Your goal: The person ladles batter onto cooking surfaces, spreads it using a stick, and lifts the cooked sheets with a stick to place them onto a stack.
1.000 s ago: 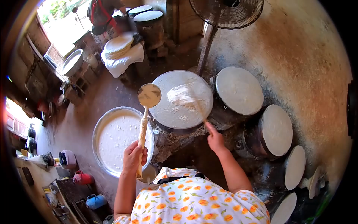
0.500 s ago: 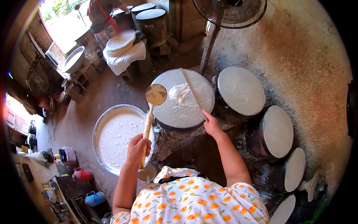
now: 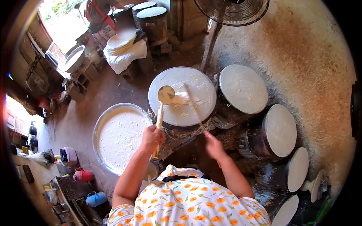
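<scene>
My left hand [image 3: 152, 137] is closed round the wrapped handle of a ladle [image 3: 166, 94], whose round head hangs over a round griddle [image 3: 203, 86]. A thin wooden stick [image 3: 193, 103] is in my right hand [image 3: 215, 146], its far end over the griddle; stick and hand are slightly blurred. White, crumbly dough or batter [image 3: 181, 98] lies in a patch on the griddle, partly behind the ladle head. To the left, beside my left forearm, stands a wide basin [image 3: 96, 126] of white, lumpy liquid.
More drum-like stoves with pale round tops [image 3: 243, 88] curve down the right side. A fan [image 3: 233, 11] stands at the top. Back left, a person [image 3: 102, 15] is beside a stack of flat white rounds [image 3: 120, 43] on a cloth. A red jug [image 3: 83, 174] sits lower left.
My left hand and the ladle have moved right, bringing its head over the griddle. My right hand has drawn the stick back toward me. The white patch looks smaller and partly covered.
</scene>
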Motion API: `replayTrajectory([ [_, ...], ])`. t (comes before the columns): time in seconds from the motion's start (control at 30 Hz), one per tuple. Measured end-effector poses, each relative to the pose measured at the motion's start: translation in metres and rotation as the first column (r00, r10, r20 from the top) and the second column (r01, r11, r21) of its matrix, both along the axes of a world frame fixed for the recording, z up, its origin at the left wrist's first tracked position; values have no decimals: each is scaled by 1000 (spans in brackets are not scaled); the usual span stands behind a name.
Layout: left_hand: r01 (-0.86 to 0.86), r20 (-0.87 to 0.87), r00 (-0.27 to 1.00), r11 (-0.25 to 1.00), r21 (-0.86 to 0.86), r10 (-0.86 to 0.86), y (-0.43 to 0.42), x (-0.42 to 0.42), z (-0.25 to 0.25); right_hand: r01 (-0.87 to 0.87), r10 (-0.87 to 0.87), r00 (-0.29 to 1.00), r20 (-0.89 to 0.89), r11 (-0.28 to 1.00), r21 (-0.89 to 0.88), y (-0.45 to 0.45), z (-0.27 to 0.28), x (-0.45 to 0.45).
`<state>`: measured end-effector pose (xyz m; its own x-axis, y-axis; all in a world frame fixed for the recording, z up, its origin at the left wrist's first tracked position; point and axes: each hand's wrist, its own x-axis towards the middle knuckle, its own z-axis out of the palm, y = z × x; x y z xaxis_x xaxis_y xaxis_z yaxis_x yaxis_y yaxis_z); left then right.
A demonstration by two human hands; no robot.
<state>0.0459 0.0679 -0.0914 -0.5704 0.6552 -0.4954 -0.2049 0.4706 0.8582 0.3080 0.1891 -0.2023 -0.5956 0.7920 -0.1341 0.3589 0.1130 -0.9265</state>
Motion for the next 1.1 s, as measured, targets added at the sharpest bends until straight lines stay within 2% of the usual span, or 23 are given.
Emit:
replayTrajectory([
  [0.03, 35, 14, 999, 999, -33, -35, -3, 5, -9, -74, 74, 997, 18, 997, 6, -14, 11, -9],
  [0.07, -21, 101, 995, 999, -27, 23, -4, 15, -2, -29, 62, 992, 105, 956, -291, -28, 37, -22],
  [0.1, -77, 188, 979, 997, -25, 81, -7, 24, 5, -7, 84, 983, 161, 904, -427, -32, 36, -25],
  [0.13, -79, 191, 978, 997, -25, 82, -12, 23, 3, 29, 113, 969, 221, 834, -551, -36, 35, -29],
  [0.17, -181, 409, 902, 982, 61, 141, -20, 19, -1, 75, 151, 948, 282, 754, -653, -40, 34, -32],
  [0.2, -297, 608, 776, 947, 120, 166, -29, 11, -1, -103, 131, 989, 63, 938, -330, -43, 20, -32],
  [0.27, -363, 778, 627, 901, 238, 47, -62, -3, 11, -128, 126, 977, -175, 992, -2, -47, 15, -28],
  [0.3, -398, 826, 562, 864, 309, -37, -79, -6, 20, -133, 131, 976, -175, 991, 1, -48, 47, -29],
  [0.33, -410, 793, 609, 850, 332, -16, -93, -4, 29, -141, 149, 985, -86, 986, 92, -48, 83, -30],
  [0.4, -421, 718, 693, 846, 327, 67, -112, 4, 41, -213, 185, 976, 111, 917, 337, -44, 106, -29],
  [0.43, -430, 722, 688, 842, 326, 72, -115, 5, 40, -222, 194, 974, 117, 914, 338, -42, 102, -28],
  [0.5, -475, 814, 581, 824, 310, 28, -123, 6, 39, -85, 61, 996, 62, 831, 550, -32, 80, -31],
  [0.53, -528, 933, 337, 794, 300, -129, -129, -4, 26, 10, 10, 999, -34, 838, 545, -23, 66, -35],
  [0.57, -540, 933, 334, 785, 305, -133, -135, -4, 25, 79, -63, 997, -51, 894, 442, -16, 52, -34],
  [0.63, -668, 914, 100, 654, 354, -393, -150, -3, 21, 133, -128, 991, -41, 889, 439, -8, 23, -26],
  [0.67, -684, 873, 154, 587, 433, -463, -161, -4, 23, 104, -129, 984, 122, 976, 193, -20, 42, -25],
  [0.7, -694, 844, 216, 531, 486, -490, -175, -9, 25, 101, -135, 965, 227, 983, 155, -31, 31, -27],
  [0.77, -656, 811, 432, 481, 583, -394, -203, -19, 31, -53, 13, 902, 432, 995, 82, -60, 34, -23],
  [0.83, -706, 844, 516, 485, 516, -146, -227, -28, 36, -247, 154, 914, 375, 945, 213, -62, 21, -19],
  [0.9, -724, 823, 568, 477, 497, 4, -242, -36, 26, -246, 129, 928, 350, 917, 313, -47, 30, -32],
  [0.97, -745, 827, 551, 511, 429, 110, -251, -42, 12, -209, 39, 919, 392, 892, 402, -23, 33, -48],
  [1.03, -745, 836, 532, 543, 387, 135, -261, -47, -13, -249, -4, 852, 523, 876, 412, -6, 42, -60],
  [1.1, -745, 842, 514, 572, 344, 163, -264, -46, -34, -301, 15, 819, 573, 863, 407, -3, 36, -55],
])
